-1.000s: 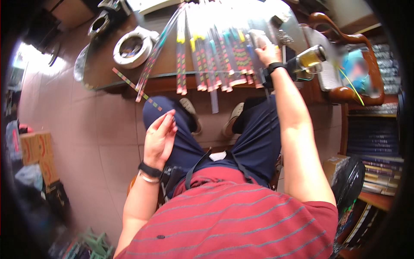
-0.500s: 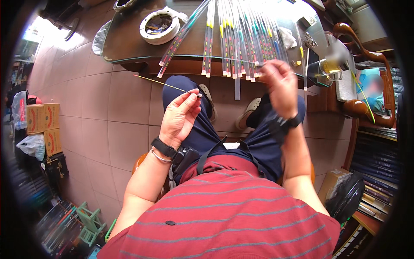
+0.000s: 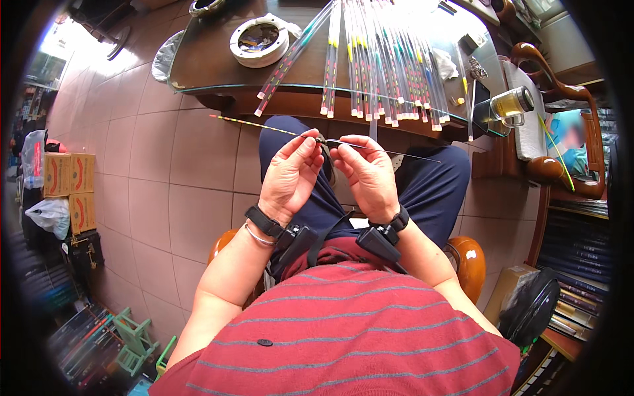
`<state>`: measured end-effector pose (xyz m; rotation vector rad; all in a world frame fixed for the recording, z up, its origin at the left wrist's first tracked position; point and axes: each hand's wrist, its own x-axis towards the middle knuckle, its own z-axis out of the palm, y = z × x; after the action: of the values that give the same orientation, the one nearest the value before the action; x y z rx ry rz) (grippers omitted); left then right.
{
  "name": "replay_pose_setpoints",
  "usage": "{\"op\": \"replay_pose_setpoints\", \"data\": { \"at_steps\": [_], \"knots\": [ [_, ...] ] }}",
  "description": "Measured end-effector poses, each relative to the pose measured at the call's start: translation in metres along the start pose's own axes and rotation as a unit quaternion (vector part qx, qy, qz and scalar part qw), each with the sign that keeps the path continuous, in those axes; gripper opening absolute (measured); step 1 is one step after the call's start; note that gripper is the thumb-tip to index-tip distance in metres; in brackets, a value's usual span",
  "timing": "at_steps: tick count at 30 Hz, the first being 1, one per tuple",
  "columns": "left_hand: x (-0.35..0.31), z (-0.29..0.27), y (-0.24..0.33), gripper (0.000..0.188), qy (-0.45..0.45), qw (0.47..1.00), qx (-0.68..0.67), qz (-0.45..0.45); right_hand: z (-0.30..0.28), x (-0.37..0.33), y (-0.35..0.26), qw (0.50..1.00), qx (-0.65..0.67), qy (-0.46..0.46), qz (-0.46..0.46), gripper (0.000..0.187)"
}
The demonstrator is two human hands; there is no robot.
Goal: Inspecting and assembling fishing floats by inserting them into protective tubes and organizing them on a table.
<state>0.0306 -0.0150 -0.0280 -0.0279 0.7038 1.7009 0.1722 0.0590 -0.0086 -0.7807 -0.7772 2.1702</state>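
Observation:
Above my lap, a slim fishing float (image 3: 264, 126) lies across both hands. Its thin tip, banded in yellow, black and red, points out to the left. My left hand (image 3: 292, 170) pinches it near the middle between thumb and fingers. Close beside it, my right hand (image 3: 367, 173) pinches the dark thin stem (image 3: 413, 156), which runs out to the right over my knee. A small dark part (image 3: 321, 139) shows between the fingertips, mostly hidden. Ahead on the table, several clear tubes (image 3: 328, 82) hold floats with banded tips.
The glass-topped table (image 3: 205, 69) bears a round white container (image 3: 261, 41) and crumpled tissue (image 3: 444, 64). A lidded glass cup (image 3: 512, 105) stands at its right edge beside a wooden chair (image 3: 594, 132). Cardboard boxes (image 3: 69, 175) are stacked at left; books (image 3: 574, 264) fill a right-hand shelf.
My right hand has come back from the table edge by the tubes to meet my left hand at the float. My left hand keeps its pinch and has shifted slightly right.

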Motion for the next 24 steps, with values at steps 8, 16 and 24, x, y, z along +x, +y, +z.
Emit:
{"op": "replay_pose_setpoints", "data": {
  "at_steps": [8, 16, 24],
  "knots": [
    [-0.002, 0.001, -0.005, 0.02, -0.013, 0.998, 0.036, 0.047, 0.001, -0.003, 0.008, 0.999, 0.042, 0.024, 0.01, 0.016],
    [-0.005, 0.008, -0.01, 0.018, -0.022, 0.982, 0.131, 0.133, 0.0, -0.004, 0.014, 0.986, 0.101, 0.079, 0.108, 0.016],
    [-0.009, 0.014, -0.012, 0.017, 0.003, 0.958, 0.239, 0.16, -0.007, -0.003, 0.018, 0.951, 0.184, 0.06, 0.239, 0.035]
  ]
}}
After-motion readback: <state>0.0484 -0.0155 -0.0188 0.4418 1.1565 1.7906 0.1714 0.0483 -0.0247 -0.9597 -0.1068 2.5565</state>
